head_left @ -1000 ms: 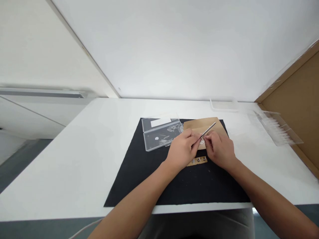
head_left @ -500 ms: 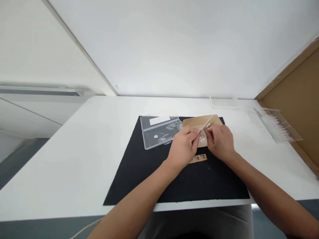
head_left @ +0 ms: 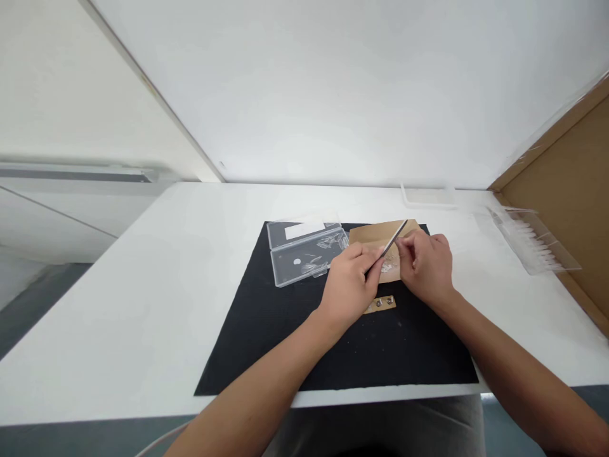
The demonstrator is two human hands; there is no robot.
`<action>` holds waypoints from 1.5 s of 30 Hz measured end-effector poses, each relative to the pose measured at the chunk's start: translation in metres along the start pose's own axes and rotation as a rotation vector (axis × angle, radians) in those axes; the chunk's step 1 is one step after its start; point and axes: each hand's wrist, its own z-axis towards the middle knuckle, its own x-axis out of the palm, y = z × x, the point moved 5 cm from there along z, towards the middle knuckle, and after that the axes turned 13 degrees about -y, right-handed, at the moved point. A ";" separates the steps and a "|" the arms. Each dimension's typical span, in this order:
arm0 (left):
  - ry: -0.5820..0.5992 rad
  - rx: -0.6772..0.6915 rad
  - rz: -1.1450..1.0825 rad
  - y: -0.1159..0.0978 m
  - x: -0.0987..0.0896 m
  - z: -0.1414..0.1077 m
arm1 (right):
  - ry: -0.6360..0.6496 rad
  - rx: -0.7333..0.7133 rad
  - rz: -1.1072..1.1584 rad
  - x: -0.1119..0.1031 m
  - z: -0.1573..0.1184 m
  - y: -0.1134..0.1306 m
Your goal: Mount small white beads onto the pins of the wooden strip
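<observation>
Left hand (head_left: pixel 349 279) had its fingers clamped on a thin, flat, dark-and-white stick (head_left: pixel 394 237), angled up over a tan paper sheet (head_left: pixel 368 236) on a black cloth-like mat (head_left: pixel 266 330). Couldn't tell if the right hand's (head_left: pixel 428 266) curled fingers were pinching anything. My worry: one slip of that stick could've scattered the tiny whitish bits (head_left: pixel 387 268) lying on the sheet.

the sheet (head_left: pixel 364 236) is matt paper, the box (head_left: pixel 284 273) plastic.
</observation>
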 end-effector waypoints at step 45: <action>-0.033 0.040 0.018 0.001 0.002 -0.002 | 0.040 -0.042 0.046 0.002 -0.001 0.011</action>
